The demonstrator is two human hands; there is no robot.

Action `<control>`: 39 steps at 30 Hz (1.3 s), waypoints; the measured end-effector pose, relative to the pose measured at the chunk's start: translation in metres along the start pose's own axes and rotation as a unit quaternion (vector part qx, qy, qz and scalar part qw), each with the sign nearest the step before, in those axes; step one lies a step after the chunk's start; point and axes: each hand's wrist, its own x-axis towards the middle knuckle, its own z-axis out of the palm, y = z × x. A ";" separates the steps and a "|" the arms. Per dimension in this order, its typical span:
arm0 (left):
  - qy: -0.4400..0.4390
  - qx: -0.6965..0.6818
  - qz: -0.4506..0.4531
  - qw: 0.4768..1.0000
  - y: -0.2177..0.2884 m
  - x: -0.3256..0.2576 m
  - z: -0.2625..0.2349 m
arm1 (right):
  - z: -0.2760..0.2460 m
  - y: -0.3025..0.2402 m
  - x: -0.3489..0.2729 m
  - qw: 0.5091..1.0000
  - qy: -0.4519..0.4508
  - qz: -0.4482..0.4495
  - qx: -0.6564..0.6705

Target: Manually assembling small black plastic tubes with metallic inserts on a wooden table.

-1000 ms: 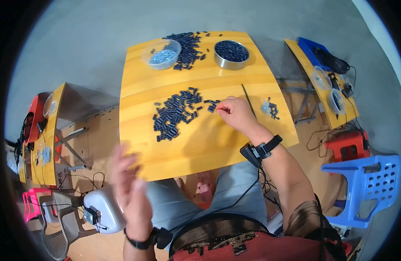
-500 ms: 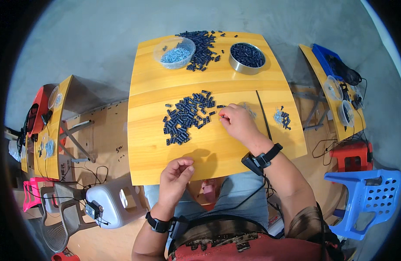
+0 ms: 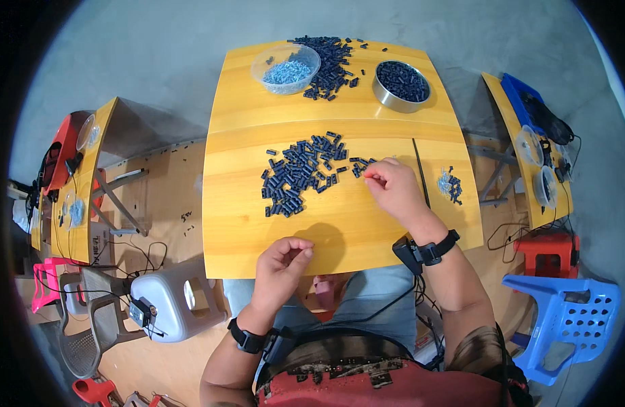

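My right hand [image 3: 399,188] is over the middle right of the wooden table, thumb and forefinger pinched together. Whatever lies between those fingertips is too small to make out. Just left of them are several loose short black plastic pieces [image 3: 358,167], apart from the large heap of the same black pieces [image 3: 297,175]. At the table's near edge my left hand [image 3: 280,270] hovers with its fingers curled and the thumb against the forefinger. What it holds, if anything, cannot be seen. A thin black rod [image 3: 421,173] lies right of my right hand.
Toward the far side stand a clear tub [image 3: 286,87] of small bluish-silver parts and a round metal tin [image 3: 400,102] filled with black pieces. More black pieces [image 3: 330,68] spread between them. A little mixed pile [image 3: 451,185] sits at right. Side tables and a blue chair [image 3: 563,319] flank me.
The view has shifted a little. My right hand has drawn slightly rightward from the heap, and several black pieces now show beside its fingertips. My left hand keeps nearly the same pose.
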 end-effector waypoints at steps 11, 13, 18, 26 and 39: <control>-0.029 -0.015 0.018 0.999 -0.008 0.008 0.003 | 0.016 -0.002 0.014 0.998 -0.018 -0.014 -0.053; -0.039 -0.024 0.001 0.999 -0.011 0.007 0.001 | 0.016 -0.006 0.011 0.998 -0.025 -0.014 -0.055; -0.041 0.005 0.001 0.999 -0.009 0.006 -0.001 | 0.024 -0.014 0.001 0.997 -0.026 -0.013 -0.075; -0.013 0.001 0.040 0.999 -0.017 0.008 0.000 | 0.021 -0.018 -0.008 0.993 -0.016 -0.048 -0.107; 0.024 0.061 0.143 0.988 -0.036 0.009 -0.004 | 0.055 -0.042 -0.019 0.991 -0.009 -0.113 -0.068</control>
